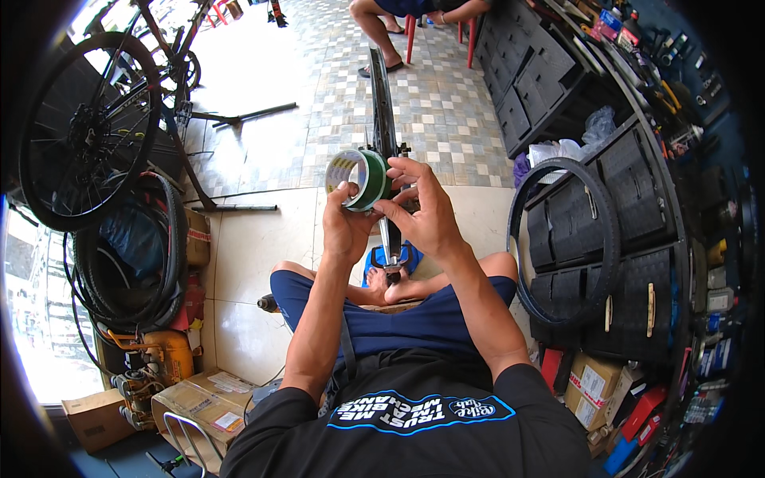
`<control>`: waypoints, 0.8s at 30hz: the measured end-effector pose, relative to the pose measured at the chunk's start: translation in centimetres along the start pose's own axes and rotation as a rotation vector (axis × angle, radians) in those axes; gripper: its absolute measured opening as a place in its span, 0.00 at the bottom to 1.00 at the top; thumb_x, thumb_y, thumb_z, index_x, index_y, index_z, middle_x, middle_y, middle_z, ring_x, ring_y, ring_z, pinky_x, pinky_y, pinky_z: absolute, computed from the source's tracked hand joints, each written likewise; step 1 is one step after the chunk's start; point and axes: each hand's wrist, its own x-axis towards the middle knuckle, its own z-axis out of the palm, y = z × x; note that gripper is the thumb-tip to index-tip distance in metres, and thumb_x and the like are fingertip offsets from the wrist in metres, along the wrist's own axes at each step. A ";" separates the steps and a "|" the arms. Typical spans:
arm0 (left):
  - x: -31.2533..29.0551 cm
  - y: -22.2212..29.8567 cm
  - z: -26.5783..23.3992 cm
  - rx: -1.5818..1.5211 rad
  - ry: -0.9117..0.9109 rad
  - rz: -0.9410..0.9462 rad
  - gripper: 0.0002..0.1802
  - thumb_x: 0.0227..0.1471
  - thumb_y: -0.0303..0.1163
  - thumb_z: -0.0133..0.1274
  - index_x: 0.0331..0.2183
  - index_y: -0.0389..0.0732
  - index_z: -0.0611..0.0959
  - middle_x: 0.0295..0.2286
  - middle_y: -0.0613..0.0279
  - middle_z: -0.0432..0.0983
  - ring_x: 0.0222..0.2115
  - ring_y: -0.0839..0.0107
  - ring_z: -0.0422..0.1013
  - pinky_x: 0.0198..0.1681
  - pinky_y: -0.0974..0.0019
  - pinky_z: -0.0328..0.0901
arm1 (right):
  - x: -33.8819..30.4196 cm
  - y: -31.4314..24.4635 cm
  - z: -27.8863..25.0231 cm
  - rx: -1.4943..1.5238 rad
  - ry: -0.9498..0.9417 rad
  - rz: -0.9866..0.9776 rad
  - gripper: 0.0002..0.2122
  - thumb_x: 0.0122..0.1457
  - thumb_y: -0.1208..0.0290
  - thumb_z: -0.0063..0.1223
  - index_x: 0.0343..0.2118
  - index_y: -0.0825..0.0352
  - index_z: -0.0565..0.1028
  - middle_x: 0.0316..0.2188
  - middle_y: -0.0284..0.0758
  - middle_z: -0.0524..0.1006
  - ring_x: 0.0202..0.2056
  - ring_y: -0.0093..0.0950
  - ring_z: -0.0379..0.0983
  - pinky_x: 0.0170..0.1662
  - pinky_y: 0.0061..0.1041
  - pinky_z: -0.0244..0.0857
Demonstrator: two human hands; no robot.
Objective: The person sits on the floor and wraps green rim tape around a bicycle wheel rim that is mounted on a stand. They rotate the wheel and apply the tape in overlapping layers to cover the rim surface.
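Observation:
A roll of green tape (pixel 374 177) with a pale printed core is held up in front of me. My left hand (pixel 344 229) grips it from the lower left, the thumb inside the core. On the other side, my right hand (pixel 426 209) has its thumb and curled fingers at the green outer face. Whether a tape end is lifted there is hidden. Just behind the roll, a bicycle wheel rim (pixel 382 99) stands upright, seen edge-on. It sits in a metal stand (pixel 392 267) between my crossed legs, with something blue (pixel 410 260) beneath.
On the left are a bicycle (pixel 96 131), a stack of tires (pixel 171 247), an orange compressor (pixel 169 354) and a cardboard box (pixel 203 402). To the right, a loose tire (pixel 522 239) leans on dark drawers (pixel 558 219). Another person's leg (pixel 381 36) shows ahead by a red chair (pixel 409 40).

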 end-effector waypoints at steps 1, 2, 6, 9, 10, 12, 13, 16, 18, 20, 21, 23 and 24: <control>0.0 0.0 0.1 0.008 -0.003 0.001 0.15 0.65 0.46 0.46 0.38 0.44 0.74 0.46 0.51 0.79 0.49 0.58 0.75 0.53 0.47 0.69 | 0.1 -0.2 -0.1 -0.008 -0.004 -0.010 0.29 0.57 0.75 0.68 0.60 0.64 0.67 0.50 0.41 0.74 0.46 0.30 0.78 0.41 0.27 0.79; -0.1 0.1 0.2 0.016 -0.006 0.002 0.16 0.65 0.46 0.46 0.39 0.43 0.75 0.46 0.50 0.79 0.50 0.57 0.75 0.54 0.47 0.69 | 0.2 -0.3 -0.2 -0.016 -0.009 -0.020 0.29 0.57 0.75 0.68 0.60 0.64 0.67 0.50 0.41 0.74 0.46 0.31 0.78 0.41 0.27 0.79; -0.2 0.2 0.4 0.065 -0.022 0.033 0.22 0.65 0.45 0.46 0.48 0.36 0.76 0.47 0.48 0.79 0.48 0.57 0.77 0.52 0.48 0.70 | 0.0 0.1 -0.3 -0.041 -0.014 -0.026 0.29 0.57 0.73 0.69 0.59 0.63 0.67 0.47 0.40 0.76 0.44 0.32 0.80 0.43 0.27 0.79; -0.1 0.1 -0.3 0.092 -0.028 0.037 0.26 0.65 0.45 0.46 0.52 0.32 0.76 0.46 0.48 0.80 0.47 0.58 0.78 0.50 0.49 0.72 | -0.2 0.4 -0.5 -0.046 -0.017 -0.004 0.28 0.57 0.72 0.69 0.58 0.63 0.67 0.45 0.40 0.77 0.42 0.33 0.82 0.44 0.28 0.79; 0.0 0.0 -0.3 0.093 -0.027 0.036 0.26 0.65 0.45 0.46 0.53 0.32 0.76 0.46 0.48 0.80 0.46 0.59 0.78 0.50 0.50 0.73 | -0.2 0.5 -0.5 -0.044 -0.015 -0.004 0.27 0.57 0.72 0.69 0.57 0.64 0.67 0.44 0.40 0.77 0.41 0.33 0.82 0.44 0.28 0.79; 0.0 -0.1 -0.3 0.097 -0.027 0.038 0.27 0.66 0.45 0.46 0.53 0.31 0.76 0.46 0.48 0.80 0.46 0.59 0.78 0.48 0.50 0.73 | -0.2 0.7 -0.5 -0.043 -0.015 -0.005 0.27 0.57 0.72 0.70 0.56 0.64 0.68 0.43 0.39 0.78 0.40 0.32 0.83 0.44 0.28 0.79; -0.1 0.0 -0.1 0.100 -0.027 0.040 0.27 0.66 0.45 0.46 0.53 0.31 0.76 0.45 0.48 0.80 0.46 0.59 0.78 0.48 0.51 0.74 | -0.2 0.8 -0.6 -0.043 -0.018 -0.005 0.26 0.57 0.72 0.69 0.56 0.64 0.68 0.43 0.39 0.78 0.40 0.32 0.83 0.44 0.28 0.79; 0.0 0.0 -0.3 0.103 -0.020 0.040 0.26 0.66 0.45 0.46 0.52 0.32 0.77 0.45 0.49 0.80 0.45 0.60 0.79 0.47 0.52 0.75 | -0.2 1.2 -0.5 -0.041 -0.030 0.001 0.25 0.57 0.72 0.69 0.55 0.64 0.68 0.42 0.39 0.78 0.39 0.31 0.82 0.43 0.28 0.79; 0.0 -0.2 -0.5 0.100 -0.011 0.046 0.25 0.66 0.45 0.46 0.50 0.33 0.77 0.45 0.49 0.80 0.45 0.60 0.79 0.46 0.52 0.75 | -0.4 1.6 -0.5 -0.042 -0.057 0.016 0.25 0.57 0.72 0.69 0.54 0.64 0.68 0.42 0.38 0.78 0.38 0.31 0.82 0.43 0.29 0.78; 0.2 -0.3 -0.6 0.097 -0.001 0.058 0.23 0.66 0.45 0.45 0.49 0.33 0.77 0.45 0.50 0.80 0.44 0.61 0.79 0.46 0.53 0.76 | -0.7 2.3 -0.4 -0.046 -0.102 0.039 0.24 0.57 0.72 0.69 0.54 0.65 0.68 0.41 0.38 0.78 0.37 0.30 0.81 0.43 0.29 0.78; 0.3 -0.4 -0.7 0.081 0.001 0.054 0.23 0.66 0.45 0.45 0.48 0.34 0.77 0.44 0.50 0.80 0.44 0.61 0.79 0.46 0.53 0.76 | -0.9 2.5 -0.3 -0.029 -0.085 0.050 0.25 0.57 0.72 0.69 0.55 0.65 0.68 0.42 0.38 0.78 0.38 0.31 0.81 0.44 0.29 0.78; 0.4 -0.2 -0.5 0.052 0.006 0.049 0.22 0.66 0.44 0.46 0.47 0.34 0.77 0.44 0.51 0.80 0.43 0.62 0.79 0.46 0.54 0.76 | -0.9 2.4 0.3 0.005 -0.052 0.069 0.26 0.58 0.72 0.69 0.56 0.65 0.67 0.42 0.39 0.78 0.38 0.31 0.80 0.45 0.30 0.78; 0.5 -0.2 -0.4 0.047 0.001 0.049 0.22 0.66 0.45 0.46 0.48 0.34 0.77 0.44 0.51 0.80 0.43 0.62 0.79 0.46 0.54 0.76 | -0.7 2.3 0.5 0.000 0.002 0.027 0.26 0.58 0.72 0.69 0.57 0.65 0.67 0.43 0.40 0.78 0.39 0.32 0.80 0.46 0.31 0.78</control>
